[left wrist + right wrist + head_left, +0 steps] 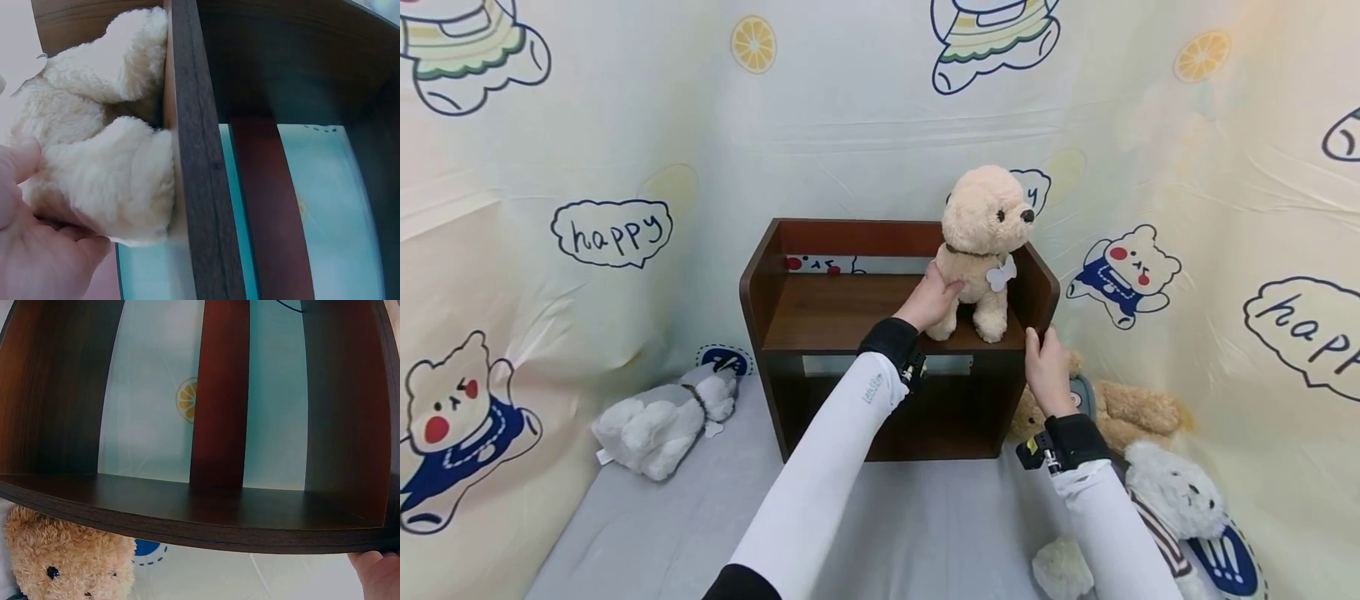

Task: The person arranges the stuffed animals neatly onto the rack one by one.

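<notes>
A cream plush dog (973,279) with a dark collar and a bone-shaped tag stands upright at the right end of the top shelf of a dark brown wooden shelf unit (850,312). My left hand (931,298) grips the dog's lower body from its left side, thumb in front. In the left wrist view the dog's legs (134,181) rest on the shelf board, with the thumb and curled fingers around its flank. My right hand (1047,367) holds the front edge of the unit's right side panel. In the right wrist view part of that hand (381,575) shows at the panel's edge.
A grey and white plush dog (670,421) lies left of the unit. To the right lie a tan teddy bear (1138,412) and a white plush bear (1176,492) in striped clothing, partly behind my right forearm. Printed cloth (850,108) hangs behind; pale grey cloth (917,525) covers the surface.
</notes>
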The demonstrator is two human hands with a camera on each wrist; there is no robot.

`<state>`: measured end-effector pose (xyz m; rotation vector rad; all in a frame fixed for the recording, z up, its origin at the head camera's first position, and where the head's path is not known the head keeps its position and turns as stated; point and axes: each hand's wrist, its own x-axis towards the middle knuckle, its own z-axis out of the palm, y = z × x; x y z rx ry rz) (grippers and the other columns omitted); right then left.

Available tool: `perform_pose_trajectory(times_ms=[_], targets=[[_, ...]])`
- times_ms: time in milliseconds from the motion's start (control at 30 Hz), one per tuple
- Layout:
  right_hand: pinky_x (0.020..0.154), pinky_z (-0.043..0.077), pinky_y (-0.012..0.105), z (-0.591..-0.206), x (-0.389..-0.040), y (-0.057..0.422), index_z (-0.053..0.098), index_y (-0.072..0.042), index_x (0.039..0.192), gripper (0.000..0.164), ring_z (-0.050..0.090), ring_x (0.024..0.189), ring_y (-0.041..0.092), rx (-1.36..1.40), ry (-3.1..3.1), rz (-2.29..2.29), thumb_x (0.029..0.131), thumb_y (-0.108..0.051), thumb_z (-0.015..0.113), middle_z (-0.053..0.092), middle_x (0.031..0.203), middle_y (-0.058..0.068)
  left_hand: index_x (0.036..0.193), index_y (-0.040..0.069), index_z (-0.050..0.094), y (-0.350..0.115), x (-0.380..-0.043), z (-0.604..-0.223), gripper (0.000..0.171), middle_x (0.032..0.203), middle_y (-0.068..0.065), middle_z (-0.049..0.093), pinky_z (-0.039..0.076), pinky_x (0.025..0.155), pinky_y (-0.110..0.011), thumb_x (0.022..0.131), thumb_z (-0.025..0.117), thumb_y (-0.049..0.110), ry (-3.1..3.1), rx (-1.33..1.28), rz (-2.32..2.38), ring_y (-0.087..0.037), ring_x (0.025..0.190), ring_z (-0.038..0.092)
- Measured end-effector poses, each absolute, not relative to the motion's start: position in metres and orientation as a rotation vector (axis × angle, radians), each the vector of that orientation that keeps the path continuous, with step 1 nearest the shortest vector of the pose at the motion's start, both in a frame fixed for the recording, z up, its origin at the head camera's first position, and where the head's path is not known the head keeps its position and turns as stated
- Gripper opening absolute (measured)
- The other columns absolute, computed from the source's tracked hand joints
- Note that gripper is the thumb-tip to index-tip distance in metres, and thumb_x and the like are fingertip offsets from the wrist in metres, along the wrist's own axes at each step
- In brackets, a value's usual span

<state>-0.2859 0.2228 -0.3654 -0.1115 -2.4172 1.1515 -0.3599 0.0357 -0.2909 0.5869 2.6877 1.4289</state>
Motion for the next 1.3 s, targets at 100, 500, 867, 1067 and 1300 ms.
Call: perform_pose_trajectory(times_ms=[100,500,867,1067,1300], targets=[[0.058,0.035,0.033,-0.365,-0.286,0.223,0.043,0.004,0.112,0.038,0.047,0.072,0.030,-0.109,-2.415,1.154,0.100,-0.030,0.031,0.046,0.081,0.016,0.141,-0.006,-0.001,0.032,-0.351,-0.287,0.064,0.145,-0.023,0.019,0.027,0.105,-0.029,0.099,0.037,0.024,2.712,0.631,1.378,-0.025,0.132,0.027],[0.057,0.034,0.033,-0.364,-0.286,0.222,0.044,0.005,0.109,0.038,0.047,0.071,0.029,-0.116,-2.413,1.137,0.100,-0.029,0.030,0.044,0.079,0.016,0.141,-0.006,0.016,0.015,-0.382,-0.310,0.075,0.135,-0.018,0.042,0.041,0.089,-0.027,0.091,0.045,0.042,2.802,0.702,0.799,-0.020,0.115,0.047],[0.059,0.035,0.034,-0.364,-0.286,0.221,0.043,0.004,0.112,0.039,0.048,0.074,0.030,-0.130,-2.421,1.143,0.100,-0.030,0.030,0.047,0.083,0.017,0.111,0.002,0.055,0.002,-0.330,-0.261,0.027,0.092,-0.006,0.050,0.037,0.072,-0.027,0.094,0.046,0.021,2.802,0.685,0.342,-0.019,0.082,0.046],[0.059,0.035,0.034,-0.364,-0.287,0.221,0.044,0.004,0.112,0.038,0.048,0.074,0.030,-0.134,-2.415,1.146,0.100,-0.029,0.031,0.048,0.083,0.017,0.095,0.006,0.058,-0.001,-0.323,-0.252,0.015,0.084,-0.004,0.052,0.038,0.066,-0.026,0.091,0.050,0.017,2.798,0.705,0.255,-0.017,0.075,0.047],[0.059,0.035,0.034,-0.364,-0.285,0.220,0.043,0.004,0.113,0.040,0.048,0.074,0.031,-0.139,-2.424,1.151,0.100,-0.031,0.030,0.047,0.084,0.017,0.094,0.006,0.059,-0.005,-0.318,-0.244,0.017,0.086,-0.006,0.059,0.042,0.065,-0.027,0.090,0.052,0.020,2.787,0.741,0.227,-0.016,0.072,0.052]])
